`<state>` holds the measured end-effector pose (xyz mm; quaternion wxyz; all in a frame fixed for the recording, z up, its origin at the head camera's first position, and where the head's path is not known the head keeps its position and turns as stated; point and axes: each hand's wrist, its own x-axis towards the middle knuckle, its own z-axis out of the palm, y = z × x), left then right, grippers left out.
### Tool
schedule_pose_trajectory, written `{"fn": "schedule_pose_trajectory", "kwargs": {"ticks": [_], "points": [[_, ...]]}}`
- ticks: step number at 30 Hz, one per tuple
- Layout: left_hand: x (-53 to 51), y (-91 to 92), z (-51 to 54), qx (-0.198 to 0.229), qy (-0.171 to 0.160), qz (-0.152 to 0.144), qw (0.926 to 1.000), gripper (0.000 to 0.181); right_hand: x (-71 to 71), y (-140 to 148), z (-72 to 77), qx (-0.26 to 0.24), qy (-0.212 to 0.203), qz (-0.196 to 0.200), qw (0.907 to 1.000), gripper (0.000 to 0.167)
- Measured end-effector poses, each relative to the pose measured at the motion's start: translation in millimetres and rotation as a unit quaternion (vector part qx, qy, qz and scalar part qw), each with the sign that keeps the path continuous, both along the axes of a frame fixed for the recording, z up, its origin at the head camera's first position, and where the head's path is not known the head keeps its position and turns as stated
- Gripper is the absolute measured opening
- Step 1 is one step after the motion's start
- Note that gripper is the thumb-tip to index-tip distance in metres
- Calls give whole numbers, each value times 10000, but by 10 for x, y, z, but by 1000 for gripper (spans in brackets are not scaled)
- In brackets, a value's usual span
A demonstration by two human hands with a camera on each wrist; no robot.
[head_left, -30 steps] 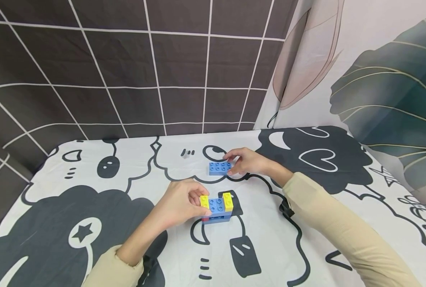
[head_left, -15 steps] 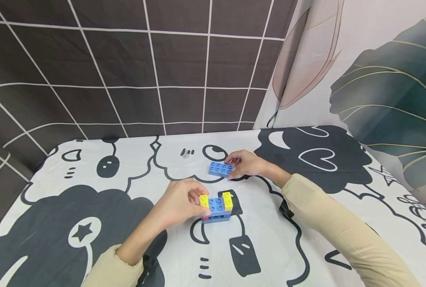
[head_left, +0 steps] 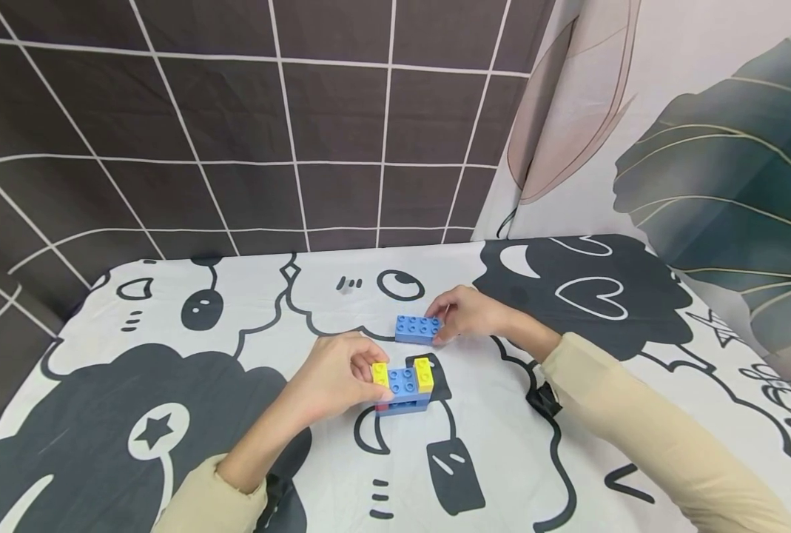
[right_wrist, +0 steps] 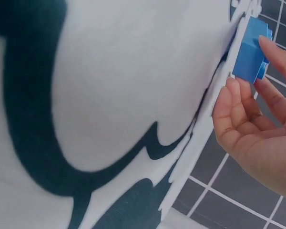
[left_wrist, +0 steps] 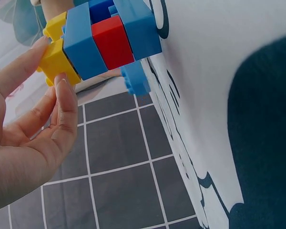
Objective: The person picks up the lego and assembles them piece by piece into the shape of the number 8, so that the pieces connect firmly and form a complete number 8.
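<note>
A small structure of toy building bricks stands on the printed cloth (head_left: 515, 444). It has two blue bricks (head_left: 403, 382), one above the other, with a red brick (left_wrist: 112, 42) between them and yellow bricks (head_left: 425, 374) at both ends on top. My left hand (head_left: 338, 374) pinches the left yellow brick (left_wrist: 59, 62) between thumb and fingers. Beyond the structure, my right hand (head_left: 471, 312) grips the right end of a separate blue eight-stud brick (head_left: 416, 330), studs up. In the right wrist view thumb and fingers take this blue brick (right_wrist: 249, 52) from opposite sides, close to the cloth.
Behind the cloth-covered surface hangs a dark sheet (head_left: 235, 133) with white grid lines. A leaf-patterned curtain (head_left: 721, 163) hangs at the right. Black straps show at both wrists, the right one (head_left: 544, 400) near the sleeve.
My right hand has brought the loose blue brick closer and slightly right, turning it a little on the way. My left hand and the brick structure have stayed in place.
</note>
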<state>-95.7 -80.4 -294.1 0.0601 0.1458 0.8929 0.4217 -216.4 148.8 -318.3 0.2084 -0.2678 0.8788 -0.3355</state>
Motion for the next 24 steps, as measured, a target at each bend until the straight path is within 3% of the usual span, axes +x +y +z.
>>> {"fn": "schedule_pose_trajectory", "kwargs": {"ticks": [14, 24], "points": [[6, 8, 9, -13, -43, 59, 10000, 32, 264, 93, 405, -506, 382, 744, 9952, 35], [8, 1, -9, -19, 109, -46, 9999, 32, 491, 17, 586, -922, 219, 1544, 9835, 34]]}}
